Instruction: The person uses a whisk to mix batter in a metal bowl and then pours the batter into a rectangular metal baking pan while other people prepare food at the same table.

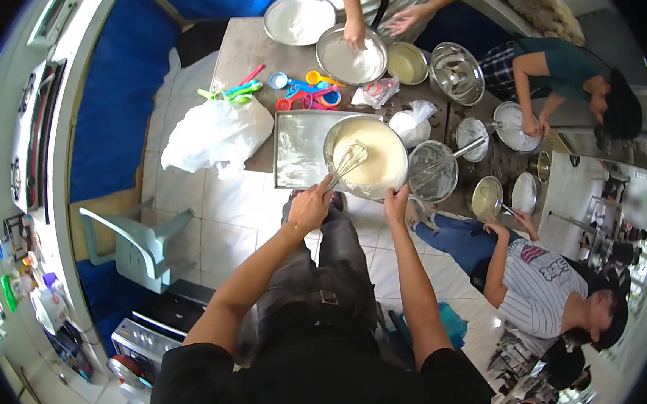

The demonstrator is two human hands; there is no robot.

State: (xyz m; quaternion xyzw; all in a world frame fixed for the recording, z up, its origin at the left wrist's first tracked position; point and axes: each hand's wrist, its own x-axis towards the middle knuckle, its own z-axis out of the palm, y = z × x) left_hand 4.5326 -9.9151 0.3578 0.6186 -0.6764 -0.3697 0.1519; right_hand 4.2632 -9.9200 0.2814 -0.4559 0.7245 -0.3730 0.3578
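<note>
My left hand is closed round the handle of a wire whisk, whose wires dip into pale cream batter. The batter fills much of a metal mixing bowl, tilted a little toward me. My right hand grips the near right rim of that bowl. Under the bowl's left side lies a rectangular metal baking tray, dusted with white. Just right of the bowl stands another metal bowl with white residue and a second whisk in it.
Colourful measuring spoons and cups lie on the table, with a white plastic bag at its left edge. Three people work around the table with bowls: one across, two at the right. A pale green plastic chair stands left, near a stove.
</note>
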